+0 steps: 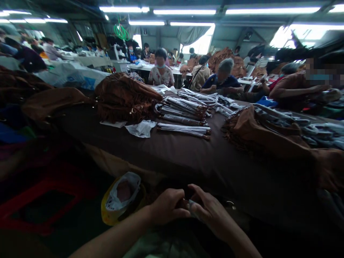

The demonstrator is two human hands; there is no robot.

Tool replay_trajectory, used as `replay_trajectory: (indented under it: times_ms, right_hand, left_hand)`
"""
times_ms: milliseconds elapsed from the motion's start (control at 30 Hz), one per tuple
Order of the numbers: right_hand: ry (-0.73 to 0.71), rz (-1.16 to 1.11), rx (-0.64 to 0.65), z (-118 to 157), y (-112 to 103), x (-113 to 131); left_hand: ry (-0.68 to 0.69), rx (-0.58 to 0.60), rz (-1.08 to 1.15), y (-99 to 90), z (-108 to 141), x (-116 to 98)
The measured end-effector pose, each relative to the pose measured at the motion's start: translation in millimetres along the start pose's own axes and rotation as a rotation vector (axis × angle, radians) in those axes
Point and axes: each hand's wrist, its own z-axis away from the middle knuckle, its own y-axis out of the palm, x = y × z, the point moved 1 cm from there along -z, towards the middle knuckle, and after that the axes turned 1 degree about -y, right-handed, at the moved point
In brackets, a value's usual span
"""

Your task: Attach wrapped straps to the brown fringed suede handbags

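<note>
- A long counter point(172, 157) covered in dark brown cloth runs across a crowded workroom point(163, 37) under strip lights point(185, 12).
- The left hand point(168, 206) and right hand point(211, 211) meet just over the near edge of the counter, both curled inward. Neither is open flat.
- A small pale piece point(192, 209) sits between them, closer to the right hand's fingers. Whether it is firmly pinched, I cannot tell.
- Just beside the right hand, a small metal ring point(229, 203) shows dimly on the cloth.
- Left of the hands, a yellow bag point(107, 211) holds a white plastic bag point(125, 190), below the counter's near edge.
- Mid-counter lie bundles of sleeved umbrellas point(182, 114), with a brown fringed handbag point(126, 96) beside them and another point(258, 130) toward the right end.
- Co-workers point(223, 80) sit along the far edge.
- Risk: the small pale piece could slip and fall past the near edge, where a loose pinch and dim light would make it hard to find.
- Risk: the umbrellas lie in loose heaps, so a knock could send them sliding.
- Hidden: the fingers cover most of the small pale piece, so its shape is unclear. The floor below the counter is too dark to make out.
</note>
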Motion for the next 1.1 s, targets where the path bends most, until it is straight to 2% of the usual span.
replay_trajectory:
  times_ms: [67, 100, 167, 300, 433, 600, 667, 733, 867, 900, 1000, 1067, 1100]
  right_hand:
    - [-0.055, -0.219, 0.055, 12.9, -0.4, -30.5]
    - [-0.053, -0.256, 0.074, 19.3, 3.1, -47.6]
    - [0.0, -0.147, 0.067, 31.7, 15.6, -82.4]
    - [0.229, 0.18, -0.061, 57.9, 34.3, -137.9]
    - [0.162, 0.38, -0.269, 84.4, 14.1, -157.5]
    - [0.369, 0.865, -0.249, 104.2, -16.5, -159.2]
    - [0.39, 0.92, -0.254, 112.0, -22.8, -156.7]
    - [0.346, 0.945, -0.283, 123.0, -27.6, -149.1]
    - [0.326, 0.905, -0.32, 144.6, -33.2, -116.3]
    - [0.342, 0.879, -0.308, 146.0, -33.3, -106.2]
    - [0.341, 0.85, -0.248, 135.3, -32.8, -79.7]
    - [0.324, 0.88, -0.248, 120.6, -35.4, -68.6]
    - [0.321, 0.897, -0.248, 113.0, -37.5, -65.0]
  left_hand:
    - [-0.074, 0.001, 0.133, -5.9, 0.4, 0.0]
    - [-0.101, -0.009, 0.211, -7.1, -0.1, -0.7]
    - [-0.151, -0.035, 0.375, -5.9, -2.9, -3.7]
    - [-0.244, -0.018, 0.685, 3.6, -10.9, -14.2]
    - [-0.247, 0.049, 0.846, 6.0, -20.3, -28.2]
    - [-0.143, 0.08, 0.842, 7.0, -39.3, -48.2]
    - [-0.137, 0.05, 0.823, 6.8, -43.5, -52.2]
    - [-0.155, -0.053, 0.802, 0.9, -42.9, -50.2]
    - [-0.183, -0.327, 0.689, -31.5, -34.9, -28.9]
    - [-0.193, -0.343, 0.622, -41.4, -34.3, -21.4]
    - [-0.274, -0.266, 0.352, -67.1, -38.5, -1.6]
    - [-0.338, -0.235, 0.16, -78.6, -42.5, 1.9]
    - [-0.358, -0.263, 0.056, -82.3, -43.5, -1.5]
